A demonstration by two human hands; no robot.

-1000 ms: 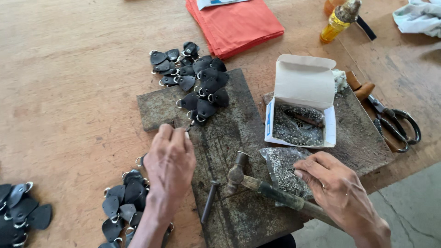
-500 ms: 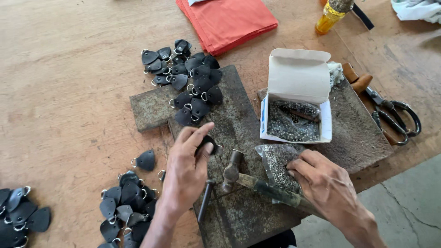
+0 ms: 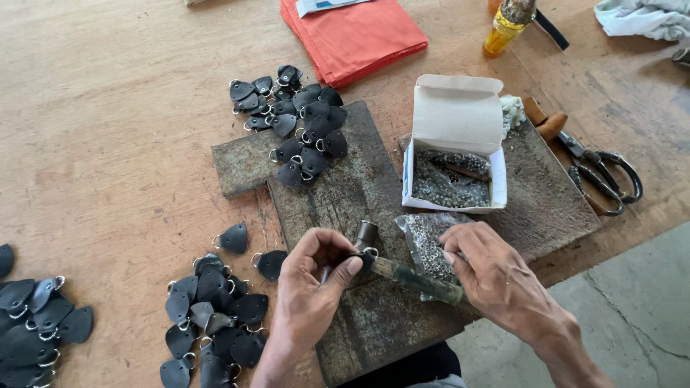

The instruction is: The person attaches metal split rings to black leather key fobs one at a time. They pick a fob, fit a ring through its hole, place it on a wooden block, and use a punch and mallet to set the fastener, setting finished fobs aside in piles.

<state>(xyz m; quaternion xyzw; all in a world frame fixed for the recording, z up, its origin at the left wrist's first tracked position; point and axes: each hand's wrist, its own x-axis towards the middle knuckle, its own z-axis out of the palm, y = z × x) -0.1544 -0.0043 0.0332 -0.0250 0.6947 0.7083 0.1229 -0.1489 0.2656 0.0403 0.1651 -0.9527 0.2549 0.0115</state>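
Both hands worked over a rusty, pitted metal slab (image 3: 345, 194) on the worn wooden table (image 3: 108, 129). Left hand (image 3: 313, 294) pinched a small black leather tab with a steel ring (image 3: 363, 257) between thumb and fingertips, close beside the hammer's dull metal head (image 3: 366, 233). Right hand (image 3: 496, 276) rested, fingers curled, on a crinkled clear bag of tiny rivets (image 3: 428, 241) and the hammer's handle. Heaps of similar shield-shaped leather tabs (image 3: 215, 316) lay just left.
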